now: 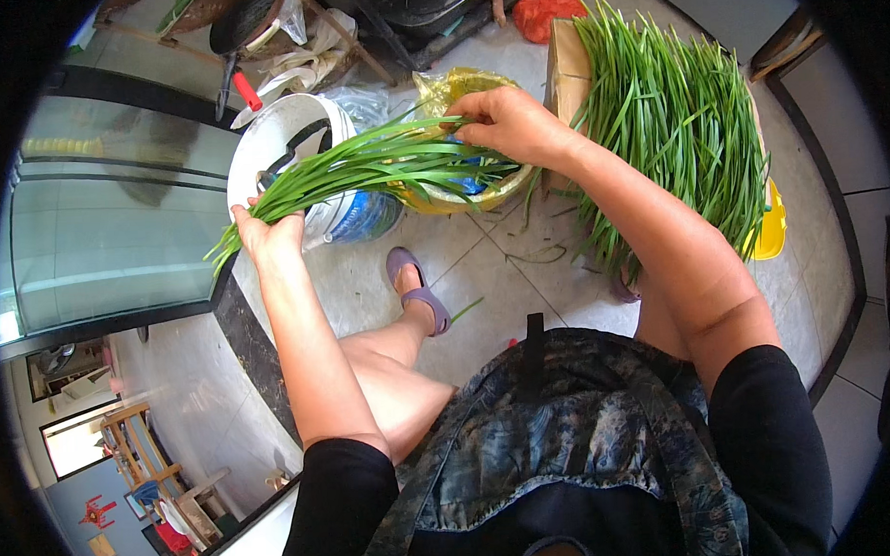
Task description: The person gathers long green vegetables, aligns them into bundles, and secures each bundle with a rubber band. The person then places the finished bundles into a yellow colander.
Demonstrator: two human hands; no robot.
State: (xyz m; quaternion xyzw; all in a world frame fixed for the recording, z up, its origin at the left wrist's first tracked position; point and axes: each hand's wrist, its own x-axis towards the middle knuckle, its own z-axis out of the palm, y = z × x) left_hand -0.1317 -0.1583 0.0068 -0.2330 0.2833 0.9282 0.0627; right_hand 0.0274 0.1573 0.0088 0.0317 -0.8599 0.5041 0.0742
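Note:
A bunch of long green garlic chives [367, 163] stretches across in front of me. My left hand [271, 232] grips it near one end, beside the white plastic bucket [340, 120]. At the other end, my right hand [513, 125] pinches some leaves between thumb and fingers; the exact fingertip contact is partly hidden. Below that hand stands a bin lined with a yellow plastic bag [475, 80], with something blue inside. To the right, a large heap of chives [668, 130] lies on a cardboard box [569, 71], its leaves hanging over the near side.
Chive scraps [540, 255] lie on the tiled floor [482, 277] near my purple shoe [416, 290]. A glass door [120, 238] is at left. Pans [249, 24] and a red plastic bag [546, 11] are at the back. A yellow plastic object [772, 226] sits right of the heap.

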